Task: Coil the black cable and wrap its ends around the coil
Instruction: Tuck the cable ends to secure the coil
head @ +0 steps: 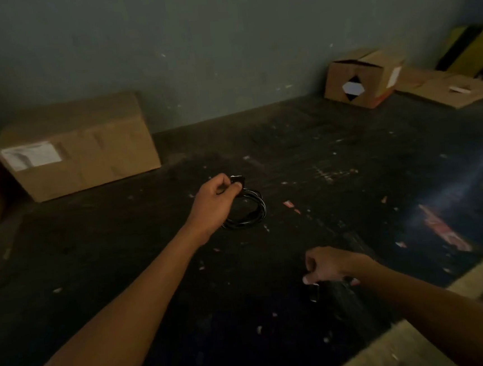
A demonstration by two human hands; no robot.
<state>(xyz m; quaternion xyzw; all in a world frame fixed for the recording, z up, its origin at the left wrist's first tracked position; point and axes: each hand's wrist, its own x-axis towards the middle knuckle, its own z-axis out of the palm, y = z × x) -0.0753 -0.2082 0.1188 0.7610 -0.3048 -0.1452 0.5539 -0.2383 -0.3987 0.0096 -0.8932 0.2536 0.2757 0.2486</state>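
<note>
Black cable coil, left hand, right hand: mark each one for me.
black cable coil (251,211), head view, right arc of the loops
left hand (216,198), head view, back of hand
right hand (327,264), head view, knuckles

One coiled black cable (247,208), two hands, and three cardboard boxes: at ten (79,147), one (364,77), two o'clock (448,89).

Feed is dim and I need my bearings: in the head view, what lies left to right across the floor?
Big closed cardboard box → left hand → black cable coil → right hand → open cardboard box → flattened cardboard.
</note>
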